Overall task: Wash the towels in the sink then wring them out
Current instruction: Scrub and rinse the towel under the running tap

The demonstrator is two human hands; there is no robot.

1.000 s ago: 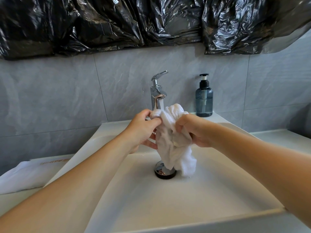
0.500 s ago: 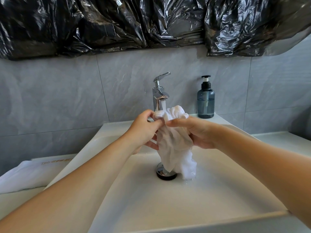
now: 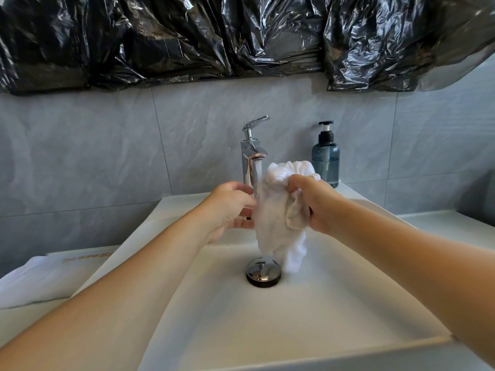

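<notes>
White porcelain: the sink (image 3: 308, 330) fills the near and middle ground; we see its front rim closest to us and our two bare forearms reaching over it towards the back.
Drain: a chrome stopper (image 3: 263, 271) sits in the middle of the basin floor, just below the hanging cloth.
Towel: the white towel (image 3: 276, 218) hangs bunched over the drain, above the basin floor, its top under the running stream and its lower end close above the stopper.
Right hand: our right hand (image 3: 318, 207) is clamped on the towel's upper part, fingers curled into the folds.
Left hand: our left hand (image 3: 230, 207) is at the towel's left side by the water; its fingers are curled, but we cannot tell whether they pinch the cloth or only touch it.
Handling: we judge the towel soft, limp and heavy with water, likely to drip and slump; we would take it at both ends of the bunch to rub and later twist it.
Left counter edge: a folded white towel (image 3: 48, 279) lies beside the sink.
Back edge: the chrome faucet (image 3: 251, 156) runs, and a blue soap dispenser (image 3: 325, 156) stands at the back right corner.
Wall: grey tiles, with black plastic sheeting (image 3: 214, 36) above.
</notes>
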